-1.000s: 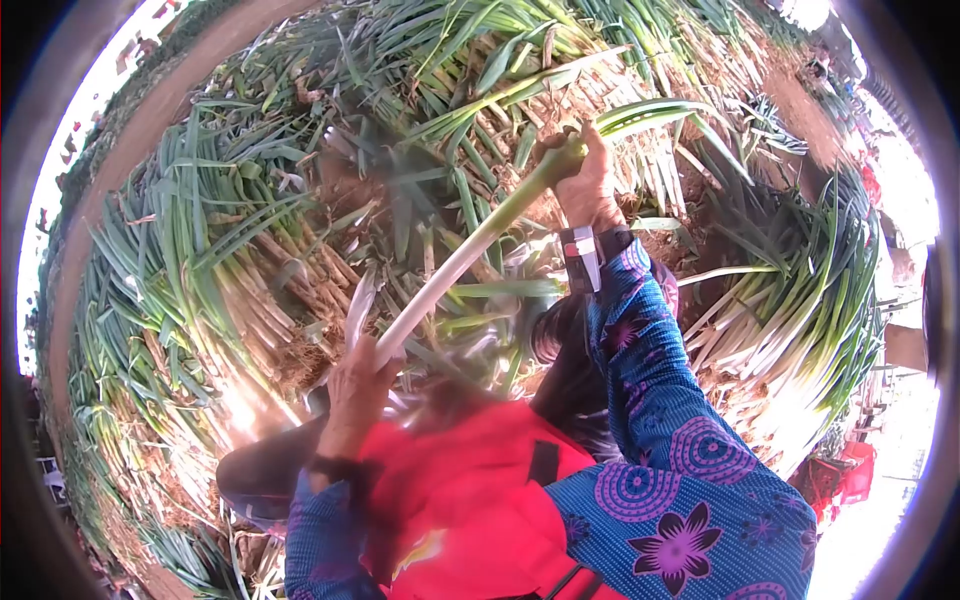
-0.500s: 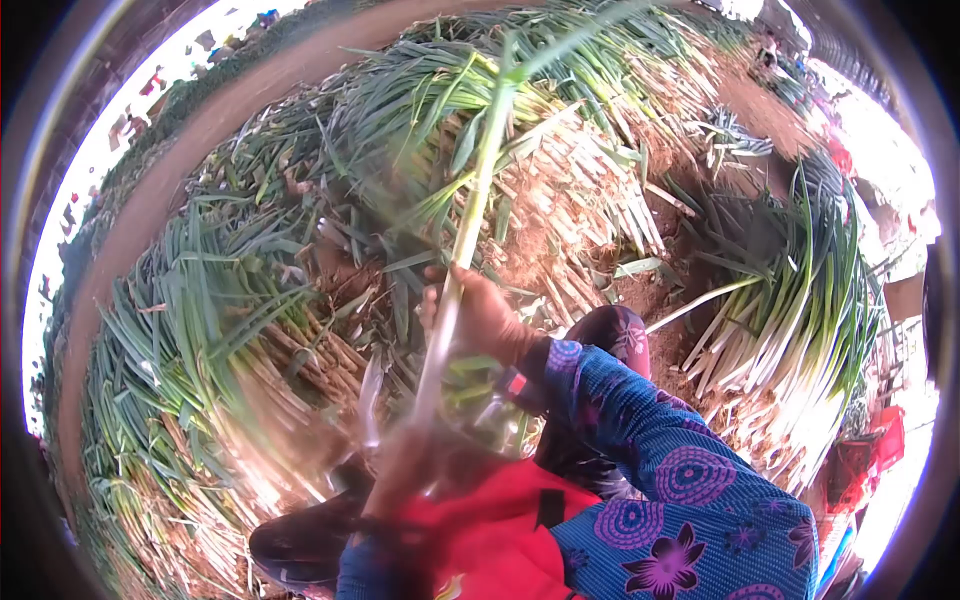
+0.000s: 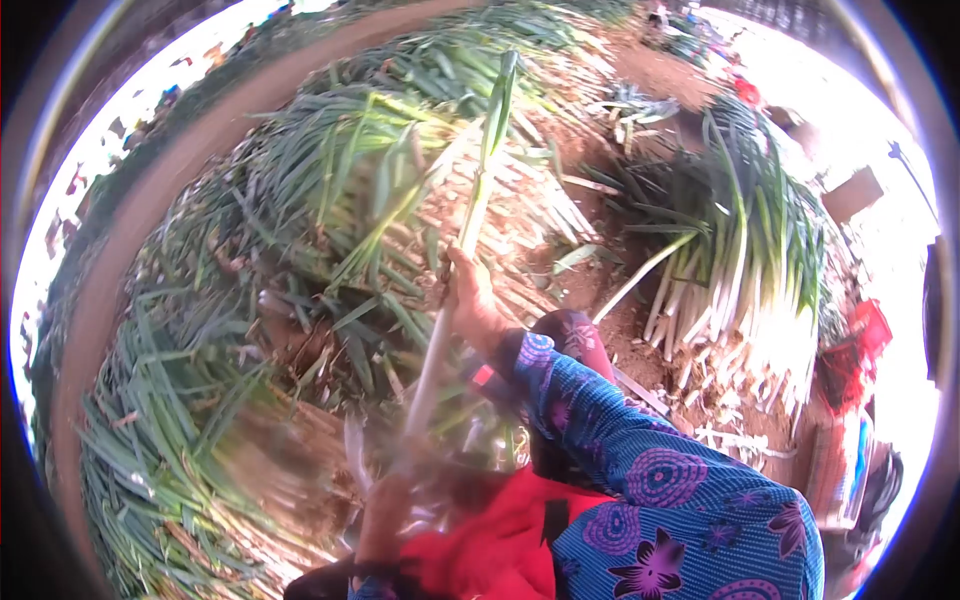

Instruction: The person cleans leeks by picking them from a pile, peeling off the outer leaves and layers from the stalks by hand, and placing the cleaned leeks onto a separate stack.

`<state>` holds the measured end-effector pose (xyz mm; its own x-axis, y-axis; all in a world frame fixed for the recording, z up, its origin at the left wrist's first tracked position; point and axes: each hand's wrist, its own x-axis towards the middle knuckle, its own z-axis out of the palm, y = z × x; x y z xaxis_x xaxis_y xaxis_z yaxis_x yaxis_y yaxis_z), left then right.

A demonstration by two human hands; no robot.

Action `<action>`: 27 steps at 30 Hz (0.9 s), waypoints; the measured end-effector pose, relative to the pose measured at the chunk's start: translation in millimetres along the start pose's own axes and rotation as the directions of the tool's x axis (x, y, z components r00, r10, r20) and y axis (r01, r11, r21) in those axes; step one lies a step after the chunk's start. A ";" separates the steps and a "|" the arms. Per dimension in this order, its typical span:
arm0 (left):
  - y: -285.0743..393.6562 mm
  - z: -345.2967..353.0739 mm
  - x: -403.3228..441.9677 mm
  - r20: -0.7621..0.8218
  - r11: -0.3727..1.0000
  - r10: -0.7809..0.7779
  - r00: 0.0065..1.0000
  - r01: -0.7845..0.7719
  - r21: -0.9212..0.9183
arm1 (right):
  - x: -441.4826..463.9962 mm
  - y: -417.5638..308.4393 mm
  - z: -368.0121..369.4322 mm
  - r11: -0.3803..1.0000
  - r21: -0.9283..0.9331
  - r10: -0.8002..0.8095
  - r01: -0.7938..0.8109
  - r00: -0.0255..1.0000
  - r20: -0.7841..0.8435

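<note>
A long green onion stands slanted in front of me, green top upward and pale stalk down toward my lap. My right hand, in a blue patterned sleeve, is closed around the middle of its stalk. Down by the lower end of the stalk is my left hand, close to the red apron. Motion smears its fingers, so their grip cannot be made out. The root end of the onion is blurred too.
Heaps of soil-covered green onions lie ahead and at the left. A pile of cleaner, white-stalked onions rests on the right. Beyond it stand a red crate and a cardboard box.
My view has swung right, so the surroundings appear shifted left. The onion's long bent leaf at the top no longer shows; its top now ends shorter. My right hand still grips the stalk.
</note>
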<state>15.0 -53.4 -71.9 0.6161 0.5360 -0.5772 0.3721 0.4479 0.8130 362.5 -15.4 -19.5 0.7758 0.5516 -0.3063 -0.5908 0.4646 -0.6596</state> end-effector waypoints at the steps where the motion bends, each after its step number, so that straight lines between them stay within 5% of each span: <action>1: -6.5 -12.1 5.3 -0.013 1.000 -0.001 1.000 0.001 0.014 | -4.1 -13.9 -0.7 0.994 -0.006 -0.106 0.106 0.993 0.045; 6: -149.2 -107.0 83.4 0.043 0.849 0.327 0.944 -0.313 0.425 | -0.8 -92.3 -20.9 0.895 0.307 -0.336 0.324 0.942 -0.015; 8: -189.3 -132.4 115.5 0.180 0.780 0.368 0.912 -0.408 0.474 | -31.4 -134.3 -25.9 0.866 0.220 -0.417 0.449 0.891 -0.177; 10: -205.5 -145.6 120.1 0.258 0.796 0.300 0.918 -0.390 0.463 | -66.9 -163.8 -43.8 0.733 0.236 -0.616 0.638 0.770 -0.166; 14: -200.7 -133.6 126.3 0.420 0.828 -0.029 0.907 -0.214 0.519 | -169.5 -225.4 -92.1 0.591 0.187 -0.763 0.784 0.619 -0.186; 15: -207.1 -136.9 126.8 0.543 0.764 0.025 0.839 -0.366 0.531 | -191.9 -237.8 -109.1 0.556 0.122 -0.795 0.822 0.569 -0.213; 17: -199.9 -123.9 131.6 0.209 0.864 -0.295 0.932 0.167 0.475 | -225.0 -258.1 -146.2 0.487 0.008 -0.849 0.874 0.475 -0.233; 18: -187.9 -110.0 134.1 0.095 0.837 -0.362 0.927 0.278 0.472 | -246.3 -268.5 -158.7 0.465 -0.067 -0.870 0.883 0.441 -0.221; 23: -134.1 -24.1 150.0 0.051 0.720 -0.351 0.935 0.235 0.653 | -313.6 -295.4 -282.5 0.477 -0.275 -0.863 0.835 0.385 -0.329; 27: -110.2 28.7 149.2 0.080 0.677 -0.310 0.947 0.161 0.718 | -384.9 -299.6 -408.1 0.471 -0.425 -0.729 0.773 0.071 -0.681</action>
<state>85.8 -43.4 -245.4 0.5237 0.3115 -0.7929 0.8497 -0.1246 0.5123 331.2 -649.6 15.9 0.6363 -0.7714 -0.0078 0.4154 0.3512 -0.8391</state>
